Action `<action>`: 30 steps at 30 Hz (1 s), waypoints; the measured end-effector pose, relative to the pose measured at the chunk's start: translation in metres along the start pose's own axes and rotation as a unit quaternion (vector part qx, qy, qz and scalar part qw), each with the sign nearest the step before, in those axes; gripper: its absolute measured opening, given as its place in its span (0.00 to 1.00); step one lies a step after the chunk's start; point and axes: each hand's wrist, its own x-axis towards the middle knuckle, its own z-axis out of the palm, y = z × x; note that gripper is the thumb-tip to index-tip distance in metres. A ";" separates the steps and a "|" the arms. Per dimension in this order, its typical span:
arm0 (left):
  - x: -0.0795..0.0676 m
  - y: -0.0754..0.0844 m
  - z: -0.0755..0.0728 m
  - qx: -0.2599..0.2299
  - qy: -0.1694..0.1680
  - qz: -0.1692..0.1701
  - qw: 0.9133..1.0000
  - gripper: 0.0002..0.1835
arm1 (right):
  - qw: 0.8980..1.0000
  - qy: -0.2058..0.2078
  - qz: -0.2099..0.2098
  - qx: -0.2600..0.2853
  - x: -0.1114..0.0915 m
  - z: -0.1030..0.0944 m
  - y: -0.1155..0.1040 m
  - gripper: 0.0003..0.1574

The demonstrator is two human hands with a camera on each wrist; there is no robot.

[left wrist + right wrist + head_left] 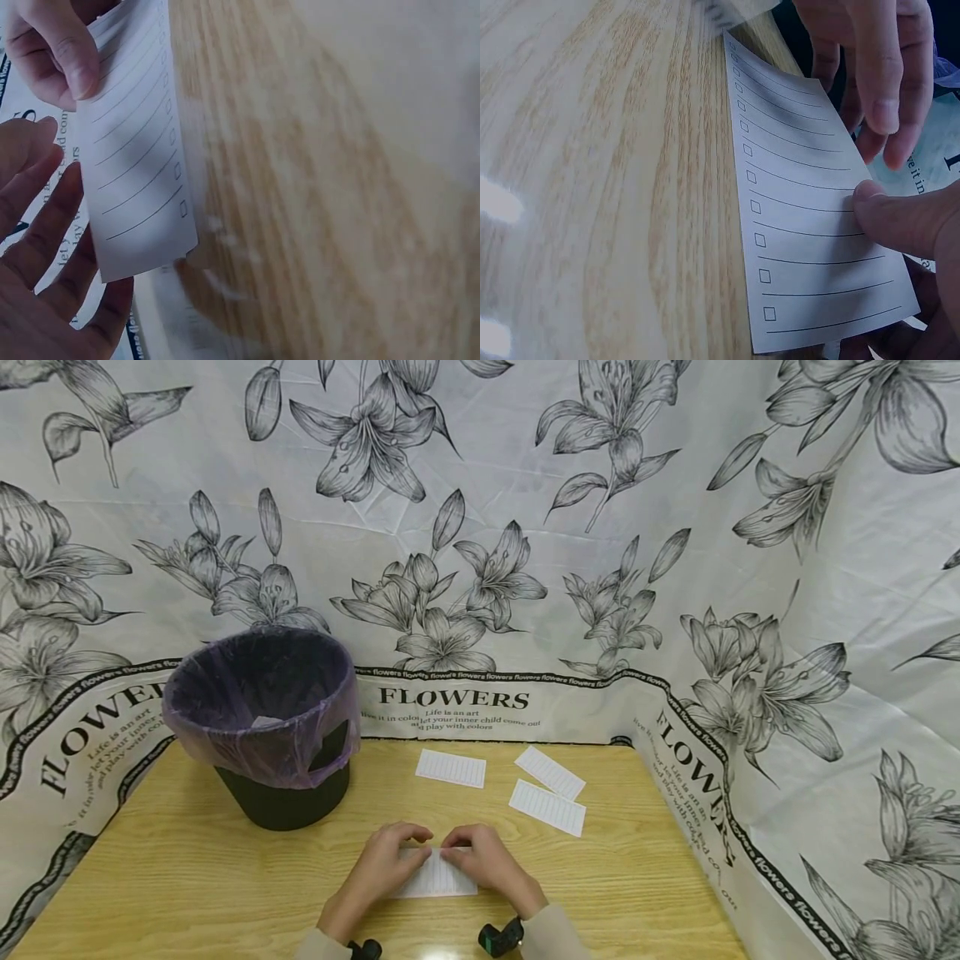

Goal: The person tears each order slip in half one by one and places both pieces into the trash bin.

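Note:
A white checklist slip (438,881), printed with lines and small boxes, is held just over the wooden table at the front. My right hand (483,858) pinches its far edge, thumb on the printed face (817,225) and fingers behind. Beside the other half is my left hand (384,862). In the left wrist view, the left hand's fingers (52,247) are spread and relaxed behind the slip's edge, and the thumb stands off the paper. Whether those fingers touch the slip I cannot tell.
A black bin (281,802) lined with a purple bag (225,756) stands at the back left, something white inside. One similar slip (451,768) lies behind my hands; two more, a far slip (551,772) and a nearer slip (547,807), lie to the right. Flower-printed cloth (480,635) surrounds the table.

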 end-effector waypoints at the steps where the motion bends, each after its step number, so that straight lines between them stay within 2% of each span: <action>1: 0.000 -0.001 0.000 -0.001 -0.006 0.000 1.000 0.09 | 1.000 0.001 0.001 0.002 0.000 0.000 0.000 0.06; 7: 0.000 -0.006 0.001 -0.017 -0.034 -0.006 0.999 0.08 | 1.000 0.001 0.001 0.011 -0.002 -0.001 -0.005 0.07; 13: 0.000 -0.008 0.004 -0.018 -0.034 -0.010 0.999 0.03 | 1.000 0.001 0.002 0.014 -0.003 -0.001 -0.006 0.06; 25: -0.001 -0.005 0.006 -0.018 -0.035 -0.006 0.999 0.03 | 0.999 0.001 0.001 0.035 -0.001 0.001 -0.006 0.04; 30: 0.000 -0.005 0.006 -0.022 -0.041 0.006 0.999 0.03 | 0.999 -0.001 -0.005 0.039 -0.001 0.002 -0.004 0.04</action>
